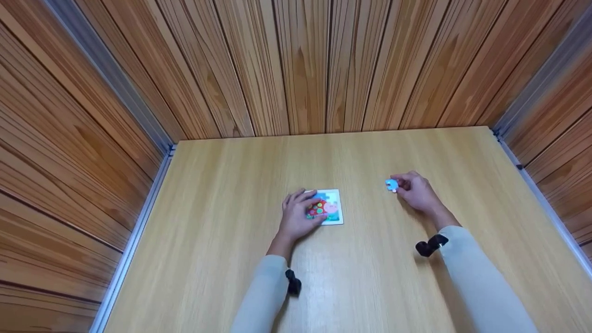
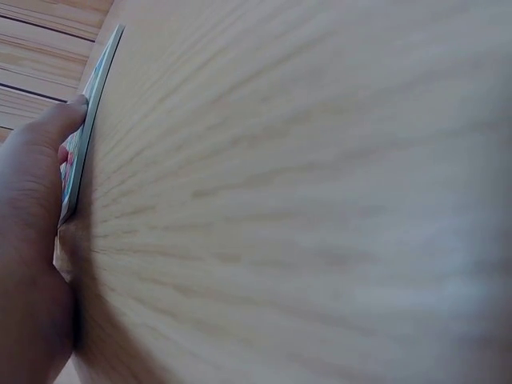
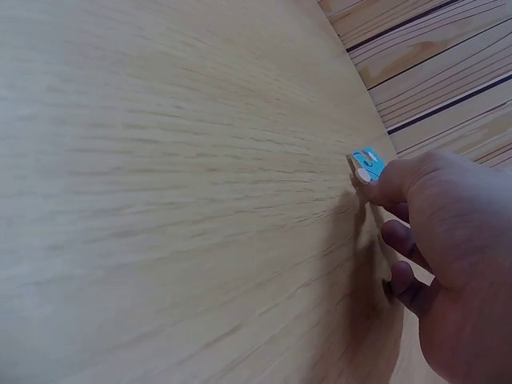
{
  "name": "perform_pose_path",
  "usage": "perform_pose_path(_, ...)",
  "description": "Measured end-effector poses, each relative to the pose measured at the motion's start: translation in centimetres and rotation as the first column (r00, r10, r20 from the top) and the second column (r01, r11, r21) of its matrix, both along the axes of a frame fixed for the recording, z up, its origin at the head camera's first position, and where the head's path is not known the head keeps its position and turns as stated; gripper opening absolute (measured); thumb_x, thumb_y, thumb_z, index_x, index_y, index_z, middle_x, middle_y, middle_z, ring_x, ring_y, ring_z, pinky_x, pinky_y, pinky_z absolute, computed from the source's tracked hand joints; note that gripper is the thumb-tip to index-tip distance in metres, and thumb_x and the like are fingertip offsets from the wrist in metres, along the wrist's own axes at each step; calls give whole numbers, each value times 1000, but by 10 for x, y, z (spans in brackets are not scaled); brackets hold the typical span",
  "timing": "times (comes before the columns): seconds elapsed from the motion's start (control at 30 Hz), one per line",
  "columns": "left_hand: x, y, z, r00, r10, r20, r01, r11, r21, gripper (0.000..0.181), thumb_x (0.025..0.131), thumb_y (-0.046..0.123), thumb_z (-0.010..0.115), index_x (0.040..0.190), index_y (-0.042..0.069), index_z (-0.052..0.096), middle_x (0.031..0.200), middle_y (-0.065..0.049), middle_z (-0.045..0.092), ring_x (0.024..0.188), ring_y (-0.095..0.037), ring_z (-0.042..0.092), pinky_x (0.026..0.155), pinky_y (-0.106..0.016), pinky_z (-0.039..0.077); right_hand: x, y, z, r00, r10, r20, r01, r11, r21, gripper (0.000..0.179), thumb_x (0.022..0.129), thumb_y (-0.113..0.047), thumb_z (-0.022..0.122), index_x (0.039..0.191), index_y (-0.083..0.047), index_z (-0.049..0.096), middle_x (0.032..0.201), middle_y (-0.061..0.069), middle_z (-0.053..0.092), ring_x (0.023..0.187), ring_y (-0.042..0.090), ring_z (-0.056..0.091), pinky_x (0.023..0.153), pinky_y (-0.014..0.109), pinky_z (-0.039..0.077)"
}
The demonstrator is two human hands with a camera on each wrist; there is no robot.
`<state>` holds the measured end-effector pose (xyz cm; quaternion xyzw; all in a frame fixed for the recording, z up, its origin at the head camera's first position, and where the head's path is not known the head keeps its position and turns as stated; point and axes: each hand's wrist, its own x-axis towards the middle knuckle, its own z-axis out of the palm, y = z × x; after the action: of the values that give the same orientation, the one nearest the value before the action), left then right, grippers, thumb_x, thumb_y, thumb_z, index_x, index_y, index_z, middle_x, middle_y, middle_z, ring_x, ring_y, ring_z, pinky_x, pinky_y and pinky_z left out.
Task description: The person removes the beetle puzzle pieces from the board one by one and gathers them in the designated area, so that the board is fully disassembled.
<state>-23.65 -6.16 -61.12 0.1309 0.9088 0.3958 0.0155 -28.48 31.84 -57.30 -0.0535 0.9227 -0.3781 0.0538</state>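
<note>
In the head view my left hand rests on the left part of a small, square picture puzzle. Its fingers are spread over the picture, which shows a pink cartoon figure in spotted red, with blue and green around it. The left wrist view shows the thumb on the puzzle board's pale edge; the rest of that hand is mostly cut off. To the right, my right hand pinches a small light-blue puzzle piece between thumb and fingers, close over the table. White marks show on the piece.
The wooden table extends around both hands. Wood-plank walls stand behind and at both sides, with grey metal rails along the side edges. Black cameras sit at the wrists.
</note>
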Motion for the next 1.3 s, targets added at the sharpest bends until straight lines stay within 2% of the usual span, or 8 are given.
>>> perform_pose_path(0.23,-1,0,-1,1000,-1,-1,1,1000,-14,56,98,42,84,148,19,75,172,-3,59,171,-38,36,143,-68,14,1,1,-2,1000,0,-11,0,1000,0,43,108,0,66,152,2,66,129,25,63,113,31,61,86,15,44)
perform_pose_path(0.47,0,0,-1,999,-12,-45,12,1000,-4,55,95,41,84,143,14,78,166,-9,64,167,-43,41,139,-72,18,0,-1,-6,998,-6,-60,4,999,-35,38,106,3,68,144,6,71,124,29,66,110,34,66,82,11,45)
perform_pose_path(0.8,0,0,0,999,-11,-37,11,1000,-10,54,96,41,85,143,14,78,167,-8,63,168,-41,41,140,-70,18,1,0,-6,999,-13,-50,11,999,-33,37,108,2,67,144,5,71,125,27,66,112,34,65,84,11,45)
perform_pose_path(1.1,0,1,2,1000,4,-6,-4,1000,23,54,91,37,83,137,9,79,169,-6,62,170,-39,39,142,-68,14,2,2,2,999,0,-32,-2,999,-49,41,108,1,66,149,5,67,131,30,64,115,34,64,84,10,46)
perform_pose_path(1.2,0,1,1,1000,6,-9,-5,1000,15,54,89,35,83,136,9,80,171,-6,60,170,-38,38,142,-68,15,2,0,8,1000,3,-6,-4,998,-60,43,109,1,64,152,3,65,134,28,61,117,34,61,82,10,47)
perform_pose_path(1.3,-1,1,0,1000,9,-15,-9,1000,2,55,88,33,84,138,10,80,172,-7,58,171,-37,38,143,-68,15,1,-4,13,1000,17,-16,-18,998,-61,43,108,1,64,151,2,66,133,27,62,117,35,60,83,11,47)
